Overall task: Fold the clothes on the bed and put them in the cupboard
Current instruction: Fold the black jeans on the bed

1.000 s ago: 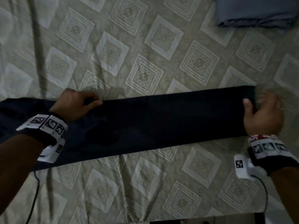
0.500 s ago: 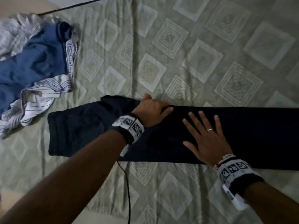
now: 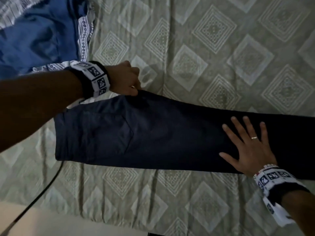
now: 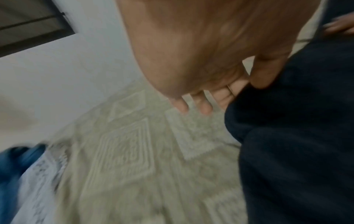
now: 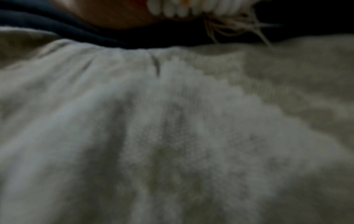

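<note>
Dark navy trousers (image 3: 153, 137) lie folded lengthwise across the bed, waistband at the left, a back pocket showing. My left hand (image 3: 127, 80) pinches the far upper corner of the trousers near the seat; in the left wrist view the thumb and fingers (image 4: 239, 86) clamp the dark cloth (image 4: 296, 136). My right hand (image 3: 247, 145) lies flat with fingers spread on the trouser legs, a ring on one finger. The right wrist view shows only the trousers' edge (image 5: 57, 25) and blurred sheet; the fingers are hidden there.
The bed (image 3: 213, 48) wears a grey-green sheet with a diamond pattern. A blue and white patterned garment (image 3: 37, 36) lies crumpled at the far left. A dark cable (image 3: 42, 189) hangs over the bed's near edge, with pale floor (image 3: 51, 225) below.
My left hand moved from lying on the trousers to the far corner and pinched it, pulling it out. The right hand stayed flat on the legs. The view shifted closer.
</note>
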